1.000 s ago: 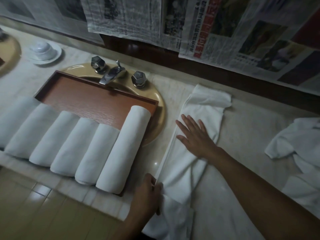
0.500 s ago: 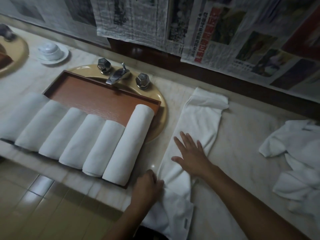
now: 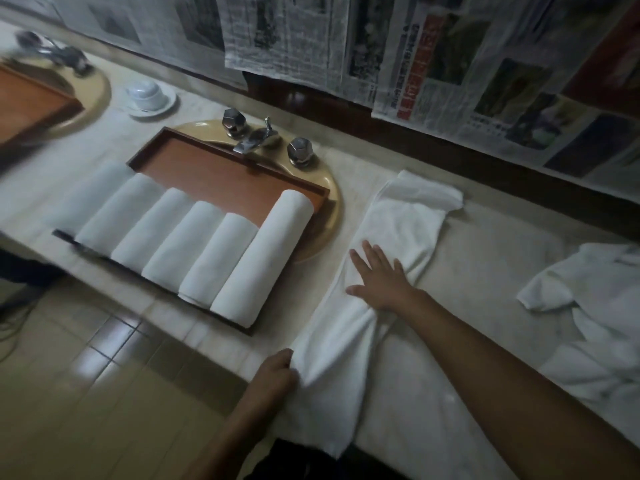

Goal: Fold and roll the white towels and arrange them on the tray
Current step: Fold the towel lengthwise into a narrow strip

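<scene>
A long folded white towel (image 3: pixel 398 216) lies across the table (image 3: pixel 485 265) from near its back edge to its near edge, where the end hangs over, just right of the tray (image 3: pixel 225 147). The right hand (image 3: pixel 381 282) lies flat on the towel's middle, its grip fully open with fingers spread, while the left hand (image 3: pixel 275 375) at the near edge has its grip closed on the towel's left border. Six rolled towels (image 3: pixel 207 251) lie side by side along the tray's near side, and loose towels (image 3: pixel 595 306) sit toward the table's right end.
</scene>
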Demonstrator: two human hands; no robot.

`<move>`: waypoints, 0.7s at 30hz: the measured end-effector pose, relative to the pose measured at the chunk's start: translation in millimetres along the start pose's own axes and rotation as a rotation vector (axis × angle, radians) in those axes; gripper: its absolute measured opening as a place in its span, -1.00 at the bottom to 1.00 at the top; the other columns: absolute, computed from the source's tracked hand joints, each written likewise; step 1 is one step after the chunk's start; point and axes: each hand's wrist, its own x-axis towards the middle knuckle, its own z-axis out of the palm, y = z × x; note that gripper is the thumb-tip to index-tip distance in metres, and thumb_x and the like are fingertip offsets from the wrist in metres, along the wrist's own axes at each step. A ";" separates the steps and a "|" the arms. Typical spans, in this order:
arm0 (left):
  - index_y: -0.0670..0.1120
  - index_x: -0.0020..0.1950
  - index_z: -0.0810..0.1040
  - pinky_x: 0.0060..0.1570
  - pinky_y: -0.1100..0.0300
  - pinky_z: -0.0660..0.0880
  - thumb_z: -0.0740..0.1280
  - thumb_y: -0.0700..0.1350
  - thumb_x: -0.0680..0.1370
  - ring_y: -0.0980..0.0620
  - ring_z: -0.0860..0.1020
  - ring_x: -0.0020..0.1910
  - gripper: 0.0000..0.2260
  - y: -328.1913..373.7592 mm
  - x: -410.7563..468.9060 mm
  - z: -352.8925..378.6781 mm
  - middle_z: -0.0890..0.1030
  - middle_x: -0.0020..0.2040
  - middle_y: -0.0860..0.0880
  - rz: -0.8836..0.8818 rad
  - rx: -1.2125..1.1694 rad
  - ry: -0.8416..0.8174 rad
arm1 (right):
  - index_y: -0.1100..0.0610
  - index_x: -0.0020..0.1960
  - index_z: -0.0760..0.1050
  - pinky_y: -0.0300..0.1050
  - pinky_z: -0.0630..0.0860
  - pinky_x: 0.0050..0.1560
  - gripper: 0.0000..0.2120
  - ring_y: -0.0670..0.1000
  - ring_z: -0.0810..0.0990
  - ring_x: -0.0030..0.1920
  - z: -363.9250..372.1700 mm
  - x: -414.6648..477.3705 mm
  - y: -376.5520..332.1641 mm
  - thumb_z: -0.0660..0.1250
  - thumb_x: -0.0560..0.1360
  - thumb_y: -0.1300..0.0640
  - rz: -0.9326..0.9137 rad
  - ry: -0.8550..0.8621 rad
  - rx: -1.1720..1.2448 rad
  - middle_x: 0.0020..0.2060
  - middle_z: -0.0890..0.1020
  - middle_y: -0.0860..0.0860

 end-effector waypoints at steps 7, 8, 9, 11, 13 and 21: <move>-0.05 -0.21 0.48 -0.24 0.05 0.40 0.35 -0.03 0.63 0.00 0.53 -0.25 -0.76 -16.3 -9.7 20.2 0.58 -0.28 -0.01 0.072 0.100 0.428 | -0.08 0.67 -0.27 0.30 -0.17 0.57 -0.19 0.06 -0.34 0.63 2.2 -2.3 2.4 0.15 0.65 -0.28 -0.009 -0.002 0.002 0.62 -0.38 -0.01; -0.06 -0.20 0.47 -0.25 0.05 0.40 0.35 -0.03 0.64 0.01 0.53 -0.27 -0.76 -18.6 -8.8 22.1 0.58 -0.28 -0.01 0.079 0.120 0.467 | -0.08 0.67 -0.26 0.30 -0.16 0.57 -0.19 0.06 -0.33 0.63 3.4 -2.0 3.3 0.15 0.65 -0.28 -0.010 0.005 0.002 0.62 -0.37 -0.01; -0.06 -0.20 0.45 -0.28 0.05 0.39 0.35 -0.03 0.63 0.02 0.52 -0.28 -0.76 -21.2 -7.5 22.9 0.57 -0.29 -0.01 0.084 0.150 0.500 | -0.08 0.67 -0.25 0.30 -0.16 0.57 -0.19 0.06 -0.33 0.63 3.9 -2.0 3.9 0.15 0.65 -0.29 -0.009 0.011 0.001 0.62 -0.36 -0.01; -0.04 -0.20 0.43 -0.33 0.07 0.36 0.34 -0.01 0.61 0.00 0.52 -0.30 -0.76 -21.7 -7.2 24.7 0.57 -0.30 -0.01 0.063 0.206 0.547 | -0.08 0.68 -0.23 0.29 -0.16 0.57 -0.20 0.05 -0.31 0.64 4.9 -2.2 5.0 0.14 0.64 -0.30 -0.006 0.021 -0.002 0.63 -0.34 -0.01; -0.04 -0.20 0.44 -0.35 0.09 0.35 0.34 0.02 0.59 -0.02 0.54 -0.29 -0.77 -19.3 -4.8 23.2 0.58 -0.29 -0.02 0.036 0.246 0.554 | -0.06 0.68 -0.15 0.28 -0.16 0.57 -0.22 0.09 -0.25 0.65 5.5 -5.6 1.9 0.14 0.64 -0.31 0.015 0.083 -0.014 0.66 -0.24 0.02; 0.00 -0.14 0.48 -0.29 0.09 0.50 0.38 0.04 0.59 0.01 0.57 -0.26 -0.82 -16.0 0.3 18.4 0.60 -0.22 0.01 0.063 0.303 0.501 | -0.01 0.59 0.30 0.36 0.00 0.56 -0.34 0.13 0.15 0.62 95.2 -69.0 -43.2 0.01 0.58 -0.29 -0.238 0.454 -0.046 0.62 0.24 0.08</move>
